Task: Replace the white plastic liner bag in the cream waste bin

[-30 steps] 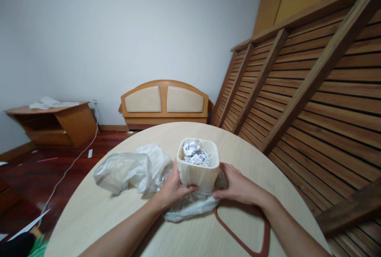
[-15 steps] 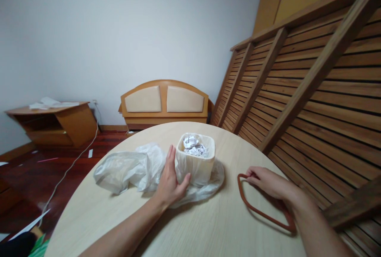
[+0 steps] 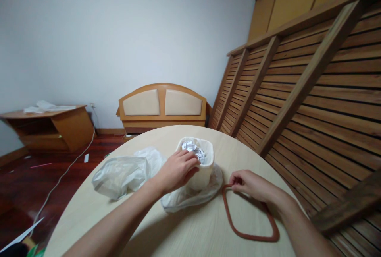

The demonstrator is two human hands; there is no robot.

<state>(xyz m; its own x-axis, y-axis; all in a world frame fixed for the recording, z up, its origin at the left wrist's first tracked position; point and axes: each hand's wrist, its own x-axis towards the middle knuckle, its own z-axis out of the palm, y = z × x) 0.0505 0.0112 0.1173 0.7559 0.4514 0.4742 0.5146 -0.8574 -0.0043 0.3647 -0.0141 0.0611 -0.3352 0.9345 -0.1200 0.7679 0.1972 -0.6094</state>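
Observation:
A small cream trash bin [image 3: 201, 175], lined with a thin plastic bag, stands upright on the round table. Crumpled paper [image 3: 195, 148] fills its upper part. My left hand [image 3: 180, 169] is at the bin's near left rim, its fingers curled over the edge and the thumb mostly hidden. To the right, my right hand [image 3: 248, 183] pinches the far left corner of a brown rounded-square ring [image 3: 230, 223], which looks like a bin's rim ring. The ring's right side is partly behind the wrist. Loose translucent plastic bag [image 3: 190, 201] spreads around the bin's base.
Another crumpled plastic bag [image 3: 119, 175] lies left on the pale round table [image 3: 202, 237]. A slatted wooden panel [image 3: 297, 110] leans along the right. Behind are a headboard [image 3: 162, 122] and a low cabinet [image 3: 74, 130]. A white cable [image 3: 64, 175] crosses the floor.
My left hand has gone from lying open against the bin's side to curling over its rim. My right hand and the brown ring have shifted slightly left and toward me.

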